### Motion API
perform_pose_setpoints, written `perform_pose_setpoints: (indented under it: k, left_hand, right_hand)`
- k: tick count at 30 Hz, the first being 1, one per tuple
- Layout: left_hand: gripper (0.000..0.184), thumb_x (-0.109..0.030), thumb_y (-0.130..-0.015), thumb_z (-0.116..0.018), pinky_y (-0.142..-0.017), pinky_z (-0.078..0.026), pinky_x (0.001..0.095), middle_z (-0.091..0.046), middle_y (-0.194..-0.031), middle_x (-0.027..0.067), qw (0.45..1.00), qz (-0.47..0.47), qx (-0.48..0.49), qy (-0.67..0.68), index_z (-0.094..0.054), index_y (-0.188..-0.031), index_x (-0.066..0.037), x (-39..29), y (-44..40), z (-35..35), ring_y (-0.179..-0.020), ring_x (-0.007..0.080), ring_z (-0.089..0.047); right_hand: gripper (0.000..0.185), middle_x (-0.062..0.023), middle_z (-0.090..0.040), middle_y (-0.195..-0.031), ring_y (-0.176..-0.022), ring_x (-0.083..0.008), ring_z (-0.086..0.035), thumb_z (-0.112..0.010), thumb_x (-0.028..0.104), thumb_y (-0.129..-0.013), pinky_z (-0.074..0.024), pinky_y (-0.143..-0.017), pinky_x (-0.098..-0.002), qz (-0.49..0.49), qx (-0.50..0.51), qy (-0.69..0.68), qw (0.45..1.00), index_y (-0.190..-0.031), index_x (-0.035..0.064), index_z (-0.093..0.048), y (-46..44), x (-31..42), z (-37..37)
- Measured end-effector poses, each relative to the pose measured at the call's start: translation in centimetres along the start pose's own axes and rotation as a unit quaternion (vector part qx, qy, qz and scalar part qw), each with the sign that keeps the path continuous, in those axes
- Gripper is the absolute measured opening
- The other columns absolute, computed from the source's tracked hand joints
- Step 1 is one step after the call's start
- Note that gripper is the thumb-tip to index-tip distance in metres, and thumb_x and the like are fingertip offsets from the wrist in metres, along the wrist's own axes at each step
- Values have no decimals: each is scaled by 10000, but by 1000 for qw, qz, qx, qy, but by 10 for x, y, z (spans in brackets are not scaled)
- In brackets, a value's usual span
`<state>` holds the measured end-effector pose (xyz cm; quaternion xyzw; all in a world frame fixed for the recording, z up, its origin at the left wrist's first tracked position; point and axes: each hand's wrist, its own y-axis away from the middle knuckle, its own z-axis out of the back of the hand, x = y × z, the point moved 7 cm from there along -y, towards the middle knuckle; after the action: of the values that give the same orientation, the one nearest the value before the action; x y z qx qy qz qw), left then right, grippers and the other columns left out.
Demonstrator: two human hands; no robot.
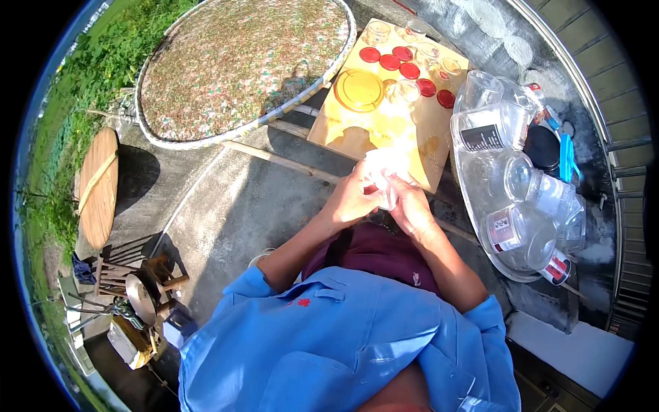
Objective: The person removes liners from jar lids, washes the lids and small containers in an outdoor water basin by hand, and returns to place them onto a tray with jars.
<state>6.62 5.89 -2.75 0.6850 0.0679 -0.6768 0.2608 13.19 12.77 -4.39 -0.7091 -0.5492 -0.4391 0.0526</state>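
Both of my hands meet in front of my waist around a crumpled white cloth or tissue (386,167), washed out by sunlight. The fingers of my left hand (353,195) are closed on its left side, and those of my right hand (410,204) grip it from the right. Whether anything sits inside the white bundle cannot be seen. Just beyond my hands lies a pale wooden board (434,159). On it are several red lids (390,62), a round amber lid or dish (359,90) and several clear glass jars (403,91).
At the upper left rests a big round woven tray (240,69) spread with dried plant bits. To my right, a basin (473,226) holds several clear plastic jars (504,178) and a black lid (542,147). A round wooden board (98,189) and small wooden chairs (130,278) stand left.
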Motion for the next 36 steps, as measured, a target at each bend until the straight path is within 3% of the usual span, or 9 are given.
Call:
perform_pose_setpoints:
  k: [4,8,10,14,19,24,29,33,36]
  left_hand:
    - [416,-101,-733,-544,-598,-462,334,-579,-780,163,986,-124,-59,-95,-322,-1072,-9,-5,4,1,-698,254,-593]
    - [401,-82,-755,-481,-637,-451,365,-552,-795,201,988,-127,-77,-46,-276,-1089,0,13,0,-7,-745,338,-572]
    - [381,-69,-773,-450,-622,-456,361,-545,-795,190,982,-151,-105,-41,-260,-1094,5,14,1,-4,-738,301,-581]
    - [339,-80,-802,-455,-572,-490,296,-517,-820,129,962,-19,-8,273,-259,-1069,-8,30,-2,1,-766,175,-560]
    - [339,-108,-801,-483,-610,-503,305,-454,-951,149,969,-69,-14,236,-274,-1052,-16,23,5,12,-801,185,-554]
    - [512,-64,-807,-457,-761,-474,321,-439,-1097,161,905,-18,61,420,-178,-1236,-40,10,20,9,-918,225,-537]
    - [582,-46,-829,-418,-757,-484,333,-417,-1164,234,925,8,56,376,-72,-1296,-64,-4,31,8,-961,286,-534]
    - [643,-35,-811,-431,-726,-492,313,-510,-1035,199,938,38,45,342,-9,-1295,-61,-8,39,11,-885,228,-564]
    - [427,-12,-809,-397,-695,-481,266,-554,-979,138,963,-41,7,268,-303,-1225,-36,-5,40,24,-818,183,-570]
  right_hand:
    - [228,-87,-554,-968,-869,-183,-549,-432,92,-849,-459,-740,-303,16,-70,10,997,-1054,5,-487,-9,-1,13]
    - [193,-46,-545,-802,-661,-110,-518,-438,121,-853,-414,-532,-220,32,-123,59,990,-1011,22,-487,-9,3,4]
    - [280,-75,-547,-940,-815,-158,-546,-461,129,-835,-452,-691,-273,4,-22,62,998,-1088,12,-439,-13,0,3]
    - [279,-72,-551,-916,-765,-139,-546,-490,120,-822,-447,-645,-246,16,35,107,994,-1076,10,-451,-11,-6,-5]
    - [277,-70,-556,-945,-821,-146,-552,-497,47,-804,-451,-701,-254,20,38,176,983,-1080,25,-475,-18,-17,3]
    - [234,-83,-569,-924,-806,-154,-558,-456,28,-800,-453,-704,-262,31,-6,115,993,-1028,-5,-498,-15,-11,-4]
    - [218,-92,-565,-890,-787,-179,-560,-459,8,-788,-467,-677,-287,41,-35,36,998,-1003,7,-496,-12,-9,-7]
    - [236,-94,-544,-850,-747,-190,-544,-457,20,-778,-461,-665,-313,29,-49,-6,998,-1013,-2,-451,-13,-4,14]
    - [220,-97,-521,-780,-669,-188,-525,-406,11,-790,-465,-572,-312,27,-56,-38,997,-1004,13,-455,-4,1,18]
